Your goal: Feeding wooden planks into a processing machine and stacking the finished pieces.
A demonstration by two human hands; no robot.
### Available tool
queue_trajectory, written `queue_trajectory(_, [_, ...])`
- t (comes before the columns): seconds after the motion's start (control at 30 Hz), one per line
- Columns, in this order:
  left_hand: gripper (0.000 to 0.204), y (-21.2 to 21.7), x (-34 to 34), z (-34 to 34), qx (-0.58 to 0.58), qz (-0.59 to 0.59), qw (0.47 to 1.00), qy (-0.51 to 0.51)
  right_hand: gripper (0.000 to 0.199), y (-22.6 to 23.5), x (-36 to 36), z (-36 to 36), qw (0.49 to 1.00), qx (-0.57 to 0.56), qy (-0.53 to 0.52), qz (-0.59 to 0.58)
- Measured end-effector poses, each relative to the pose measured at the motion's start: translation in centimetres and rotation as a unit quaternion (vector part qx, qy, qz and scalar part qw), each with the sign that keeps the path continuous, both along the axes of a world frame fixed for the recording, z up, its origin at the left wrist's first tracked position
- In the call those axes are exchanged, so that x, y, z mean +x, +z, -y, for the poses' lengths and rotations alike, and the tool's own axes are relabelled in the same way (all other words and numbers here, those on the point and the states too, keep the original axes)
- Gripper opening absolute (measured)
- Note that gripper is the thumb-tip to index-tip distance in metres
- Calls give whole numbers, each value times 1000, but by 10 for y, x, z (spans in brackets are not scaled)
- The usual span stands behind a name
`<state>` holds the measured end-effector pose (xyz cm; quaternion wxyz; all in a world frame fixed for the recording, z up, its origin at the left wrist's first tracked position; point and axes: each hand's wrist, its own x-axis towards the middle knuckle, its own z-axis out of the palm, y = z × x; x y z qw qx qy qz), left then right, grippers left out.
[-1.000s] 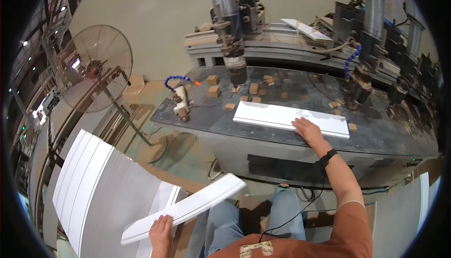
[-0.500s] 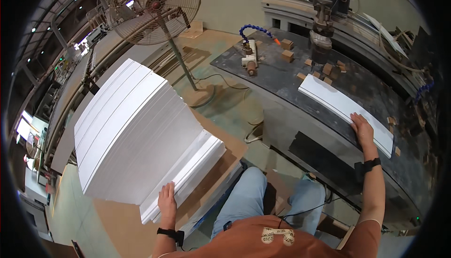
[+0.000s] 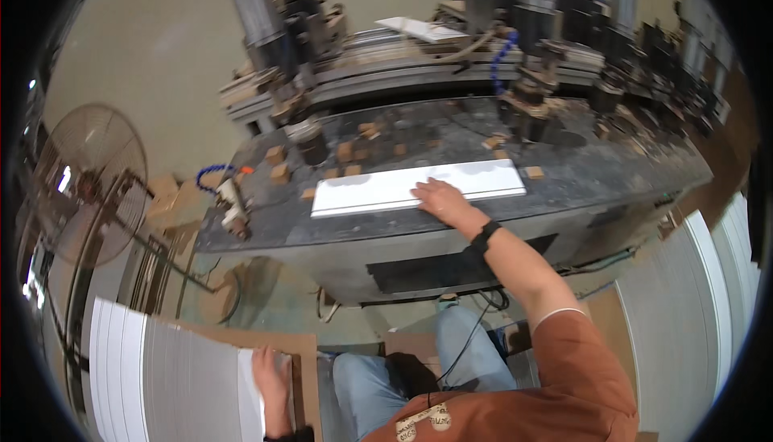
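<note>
A long white panel (image 3: 362, 190) with a groove along its near side lies flat on the dark machine table (image 3: 419, 218). My right hand (image 3: 443, 200) rests on it right of the middle, fingers stretched out and palm down. Small wooden blocks (image 3: 535, 172) stand close to the panel's far edge and right end. Low at the left, my left hand (image 3: 272, 382) lies with its fingers extended on a white panel (image 3: 251, 377) at the near side of a stack of panels (image 3: 181, 369). Its underside and thumb are not clearly visible.
Machine spindles (image 3: 306, 140) hang over the table's far side, and blue segmented hoses (image 3: 216, 170) rise from it. Left stands a pedestal fan (image 3: 97, 184). A second panel stack (image 3: 676, 305) is at my right. A black cable (image 3: 463, 345) runs past my knees.
The view has swung right, bringing more of the machine and the right-hand stack into sight. My right hand stays on the panel on the table, my left at the left stack.
</note>
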<state>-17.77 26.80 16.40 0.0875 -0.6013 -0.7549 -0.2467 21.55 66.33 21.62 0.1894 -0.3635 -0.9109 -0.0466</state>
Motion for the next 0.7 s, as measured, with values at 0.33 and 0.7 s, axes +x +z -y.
queue_trajectory(0.33, [44, 35, 157, -354, 58, -88, 943, -316, 61, 90, 202, 205, 961, 112, -210, -140])
queue_trajectory(0.7, [46, 50, 202, -379, -11, -21, 931, -365, 79, 122, 467, 570, 614, 134, -776, -50])
